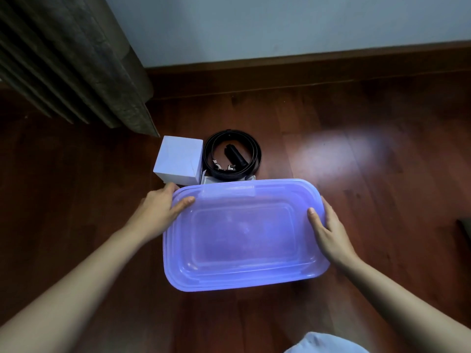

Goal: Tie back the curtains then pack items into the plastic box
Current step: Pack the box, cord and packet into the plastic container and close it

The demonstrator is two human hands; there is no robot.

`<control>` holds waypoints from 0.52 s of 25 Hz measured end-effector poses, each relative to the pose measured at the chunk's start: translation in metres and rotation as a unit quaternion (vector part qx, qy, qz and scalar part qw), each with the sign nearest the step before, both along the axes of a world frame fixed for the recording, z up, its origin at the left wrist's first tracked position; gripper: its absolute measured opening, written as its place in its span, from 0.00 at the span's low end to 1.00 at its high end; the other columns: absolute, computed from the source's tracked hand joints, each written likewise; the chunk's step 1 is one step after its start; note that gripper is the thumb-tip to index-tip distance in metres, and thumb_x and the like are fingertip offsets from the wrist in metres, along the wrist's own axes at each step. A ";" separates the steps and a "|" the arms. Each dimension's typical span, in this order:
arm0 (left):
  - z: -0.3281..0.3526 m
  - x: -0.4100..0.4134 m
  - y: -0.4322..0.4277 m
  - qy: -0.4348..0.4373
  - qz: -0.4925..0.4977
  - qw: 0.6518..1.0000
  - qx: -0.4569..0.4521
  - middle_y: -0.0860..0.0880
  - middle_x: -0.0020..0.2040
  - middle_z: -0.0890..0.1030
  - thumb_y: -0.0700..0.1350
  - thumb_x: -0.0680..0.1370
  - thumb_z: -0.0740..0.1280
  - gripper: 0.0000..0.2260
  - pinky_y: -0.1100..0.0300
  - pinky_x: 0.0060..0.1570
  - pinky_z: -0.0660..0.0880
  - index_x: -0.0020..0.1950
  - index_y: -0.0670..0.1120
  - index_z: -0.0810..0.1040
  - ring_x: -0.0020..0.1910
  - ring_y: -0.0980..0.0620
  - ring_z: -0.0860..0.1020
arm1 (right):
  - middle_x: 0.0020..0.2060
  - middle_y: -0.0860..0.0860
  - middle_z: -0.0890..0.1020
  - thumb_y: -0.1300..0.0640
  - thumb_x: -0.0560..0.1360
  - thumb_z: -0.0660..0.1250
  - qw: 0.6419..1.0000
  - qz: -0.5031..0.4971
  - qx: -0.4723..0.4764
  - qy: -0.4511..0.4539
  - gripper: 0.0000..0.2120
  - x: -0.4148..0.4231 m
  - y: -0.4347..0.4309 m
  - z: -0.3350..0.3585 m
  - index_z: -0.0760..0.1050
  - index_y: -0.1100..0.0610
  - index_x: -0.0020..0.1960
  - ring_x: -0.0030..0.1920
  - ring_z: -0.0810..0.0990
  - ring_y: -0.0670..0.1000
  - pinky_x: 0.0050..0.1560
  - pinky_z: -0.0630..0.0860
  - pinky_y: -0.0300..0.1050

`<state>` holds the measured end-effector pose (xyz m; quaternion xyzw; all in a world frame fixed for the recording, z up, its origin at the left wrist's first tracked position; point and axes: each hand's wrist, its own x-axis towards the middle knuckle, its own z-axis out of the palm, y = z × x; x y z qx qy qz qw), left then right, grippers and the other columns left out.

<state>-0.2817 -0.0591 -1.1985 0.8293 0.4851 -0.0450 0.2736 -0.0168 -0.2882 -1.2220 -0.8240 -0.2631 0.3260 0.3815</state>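
your left hand and right hand clasp the plastic box by its short ends; it looks light, slippery and flexible, so grip under the rim.

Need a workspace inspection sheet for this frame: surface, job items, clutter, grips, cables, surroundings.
Surface: dark red wooden floor, glossy, with a pale light patch right of the belt.
Job's things: translucent purple plastic box with its lid on, on or just above the floor; white cardboard box and coiled black belt beyond it, unpacked; a small black object lies inside the coil.
Clutter: a white item's edge shows under the belt; dark object at right frame edge, unidentifiable.
Grips: left hand and right hand each clasp a short end of the plastic box.
Cables: nothing seen.
Surroundings: grey curtain upper left, pale wall, wooden skirting.
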 end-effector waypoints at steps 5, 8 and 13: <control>0.020 0.003 0.002 -0.040 -0.027 0.993 0.108 0.43 0.46 0.76 0.57 0.76 0.63 0.17 0.52 0.46 0.70 0.51 0.42 0.77 0.49 0.41 0.76 | 0.63 0.49 0.76 0.50 0.77 0.63 0.997 -0.026 0.055 -0.042 0.22 0.005 0.000 0.020 0.67 0.53 0.70 0.62 0.75 0.49 0.64 0.69 0.42; 0.035 0.014 0.002 -0.148 0.025 0.983 0.108 0.45 0.46 0.80 0.60 0.78 0.59 0.21 0.55 0.45 0.71 0.54 0.44 0.79 0.47 0.44 0.78 | 0.44 0.42 0.83 0.47 0.69 0.69 0.977 -0.086 0.167 0.100 0.19 0.030 0.000 0.052 0.74 0.49 0.58 0.36 0.80 0.42 0.35 0.77 0.33; 0.017 0.036 -0.009 -0.164 0.051 0.985 0.011 0.43 0.72 0.68 0.52 0.82 0.51 0.22 0.61 0.69 0.57 0.71 0.41 0.67 0.71 0.47 0.66 | 0.46 0.45 0.78 0.55 0.79 0.59 0.892 -0.322 0.274 0.159 0.03 0.070 -0.022 0.046 0.71 0.50 0.50 0.29 0.80 0.40 0.33 0.77 0.33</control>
